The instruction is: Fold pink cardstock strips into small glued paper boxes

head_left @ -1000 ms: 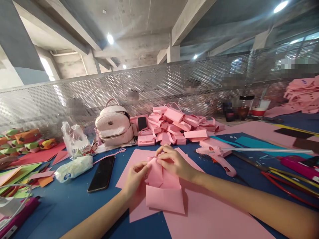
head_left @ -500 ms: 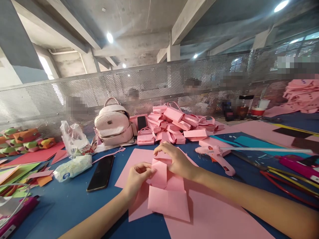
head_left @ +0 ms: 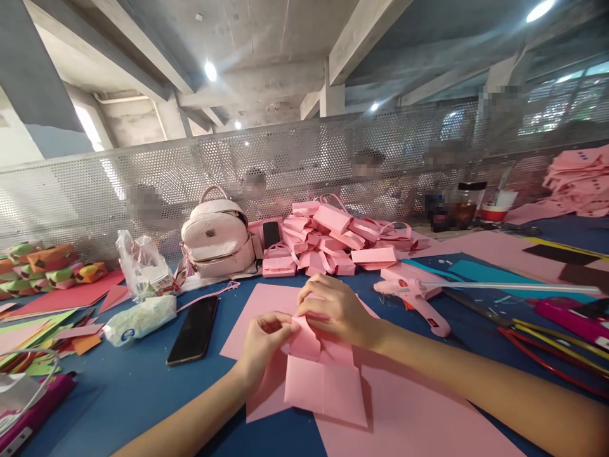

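A folded pink paper piece [head_left: 326, 387] lies on pink sheets [head_left: 409, 412] spread over the blue table [head_left: 128, 387]. My left hand [head_left: 261, 343] pinches its upper flap from the left. My right hand [head_left: 335, 311] presses down on the same flap from above and the right, bending it over. The lower half of the piece lies flat toward me.
A black phone [head_left: 194, 331] lies left of my hands, with a tissue pack [head_left: 140, 320] beside it. A pink glue gun [head_left: 413, 298] and a long rod are to the right. A heap of folded pink boxes [head_left: 333, 244] and a pink backpack [head_left: 216, 238] stand behind, against a perforated metal screen.
My hands have folded the upper flap further down and the piece has slid slightly right and toward me. The rest of the table is unchanged.
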Demonstrator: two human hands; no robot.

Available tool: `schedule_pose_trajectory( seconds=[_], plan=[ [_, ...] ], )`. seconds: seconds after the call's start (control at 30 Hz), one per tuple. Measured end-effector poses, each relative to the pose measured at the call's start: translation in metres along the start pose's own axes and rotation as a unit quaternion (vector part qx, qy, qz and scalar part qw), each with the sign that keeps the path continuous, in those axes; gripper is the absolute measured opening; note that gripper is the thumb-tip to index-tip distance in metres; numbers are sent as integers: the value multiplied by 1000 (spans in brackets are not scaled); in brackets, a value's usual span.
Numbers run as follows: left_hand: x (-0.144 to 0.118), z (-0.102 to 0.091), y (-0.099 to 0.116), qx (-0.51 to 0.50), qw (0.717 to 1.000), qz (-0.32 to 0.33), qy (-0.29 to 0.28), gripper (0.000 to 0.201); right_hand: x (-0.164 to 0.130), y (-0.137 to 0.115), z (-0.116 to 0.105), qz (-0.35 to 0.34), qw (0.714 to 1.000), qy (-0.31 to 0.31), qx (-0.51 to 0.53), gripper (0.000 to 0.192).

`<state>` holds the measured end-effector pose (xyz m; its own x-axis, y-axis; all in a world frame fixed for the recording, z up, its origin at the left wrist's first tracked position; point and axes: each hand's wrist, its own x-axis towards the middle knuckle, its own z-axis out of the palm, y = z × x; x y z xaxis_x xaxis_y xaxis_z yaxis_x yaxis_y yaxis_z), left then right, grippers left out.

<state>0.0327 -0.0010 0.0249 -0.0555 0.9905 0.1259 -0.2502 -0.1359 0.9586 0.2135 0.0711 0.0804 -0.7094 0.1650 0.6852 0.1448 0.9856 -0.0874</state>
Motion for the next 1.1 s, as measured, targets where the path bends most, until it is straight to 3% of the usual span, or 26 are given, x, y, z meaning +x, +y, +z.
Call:
schedule_pose_trajectory(
  seconds=[0.13,0.27,0.53,0.77,0.97,1.1],
  plan=[
    [0,-1,-2,-6,1000,1,13,22,2,-1,-1,4,1000,-17,-16,28],
    [0,1,2,0,1000,5,25,25,4,-2,-2,21,999,-38,-24,14],
    [-1,3,9,75,996,49,26,25,8,-5,-4,55,995,-76,26,22],
    [1,-4,6,147,985,93,22,23,8,-8,-8,54,994,-71,66,23],
    [2,-5,9,185,976,116,28,25,8,-7,-3,96,992,-54,56,6],
    [0,-5,12,207,968,136,28,25,7,-5,-2,151,982,-46,105,4]
  ],
)
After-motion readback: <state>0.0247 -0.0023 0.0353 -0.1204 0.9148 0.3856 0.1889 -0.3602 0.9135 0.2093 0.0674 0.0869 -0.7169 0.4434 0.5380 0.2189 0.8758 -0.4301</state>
